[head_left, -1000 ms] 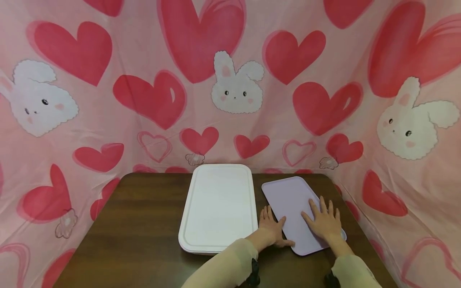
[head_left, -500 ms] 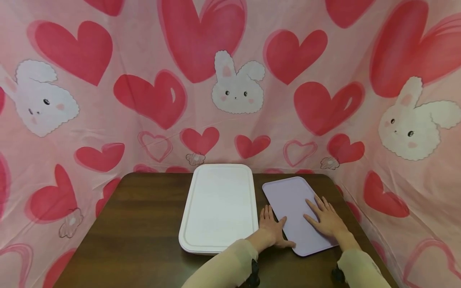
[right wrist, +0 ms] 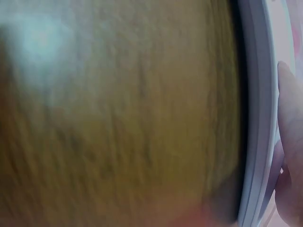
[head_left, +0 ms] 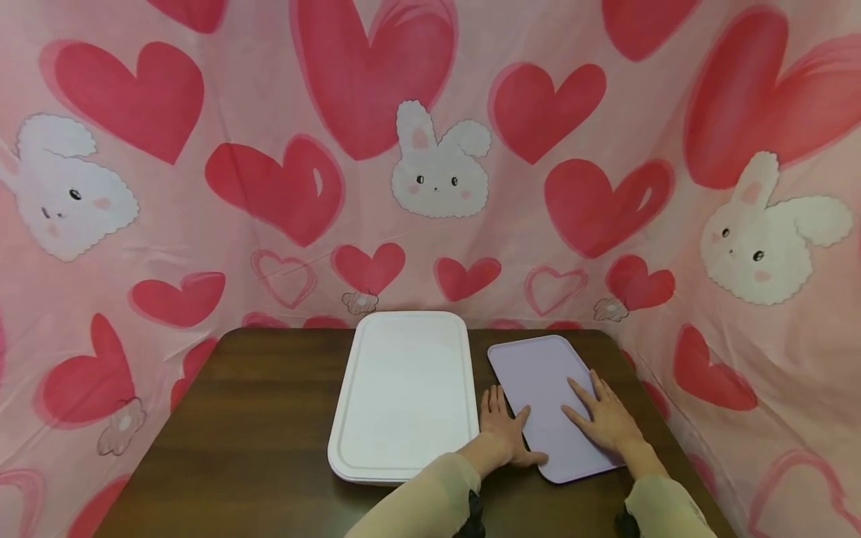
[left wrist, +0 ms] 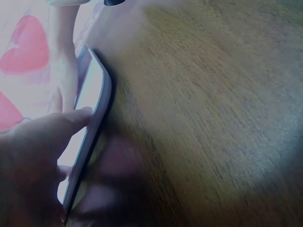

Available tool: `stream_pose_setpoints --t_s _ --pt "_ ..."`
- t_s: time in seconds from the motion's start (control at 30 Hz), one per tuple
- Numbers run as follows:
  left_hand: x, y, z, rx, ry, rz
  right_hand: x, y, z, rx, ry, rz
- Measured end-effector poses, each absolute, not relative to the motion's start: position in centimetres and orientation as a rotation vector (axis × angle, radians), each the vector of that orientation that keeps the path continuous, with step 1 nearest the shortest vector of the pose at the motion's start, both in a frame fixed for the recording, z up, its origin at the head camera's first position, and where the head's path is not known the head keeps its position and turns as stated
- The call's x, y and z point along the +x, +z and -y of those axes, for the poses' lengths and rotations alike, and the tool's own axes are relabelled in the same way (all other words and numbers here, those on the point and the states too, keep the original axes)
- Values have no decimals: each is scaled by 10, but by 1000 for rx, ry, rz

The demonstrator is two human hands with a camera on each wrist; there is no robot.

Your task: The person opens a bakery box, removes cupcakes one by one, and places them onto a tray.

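A lavender rectangular tray lies at a slant on the table's right side. Along its left edge rests my left hand, fingers spread and the thumb touching the near left corner. Across the tray's right part lies my right hand, palm down with straight fingers pointing up and left. The left wrist view has the thumb and a fingertip of the left hand on the tray's rim. On the right wrist view's right side, the right hand lies over the rim; its fingertips are partly hidden.
Just left of the left hand stands a white rectangular box with a grooved flat top. The dark brown wooden table stretches further left. A pink cloth with hearts and rabbits hangs behind and along both sides.
My right hand and wrist have swung a little to the right, turning the fingers further left across the tray. My left hand keeps its place. The head view has tilted slightly.
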State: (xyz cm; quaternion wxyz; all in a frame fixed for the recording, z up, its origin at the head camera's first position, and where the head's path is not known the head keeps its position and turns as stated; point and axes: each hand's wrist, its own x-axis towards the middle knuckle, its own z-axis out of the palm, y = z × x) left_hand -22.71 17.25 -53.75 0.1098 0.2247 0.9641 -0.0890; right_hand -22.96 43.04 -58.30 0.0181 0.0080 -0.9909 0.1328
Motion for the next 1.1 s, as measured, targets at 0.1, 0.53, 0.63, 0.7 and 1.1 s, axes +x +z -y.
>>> stream_pose_setpoints --t_s 0.1,0.53,0.63,0.7,1.1 --pt "-228 -540 -172 650 -304 -2850 -230 -583 -425 14 405 3068" --pt "-226 -539 -171 650 -310 -2878 -226 -590 -418 16 334 3048" --pt "-226 -537 -171 656 -307 -2890 -226 -588 -416 9 332 3042" --pt "-226 -536 -171 666 -311 -2890 -225 -588 -414 -2 333 3040" --pt "-237 -533 -175 621 -277 -2860 -220 -583 -400 -149 323 3065"
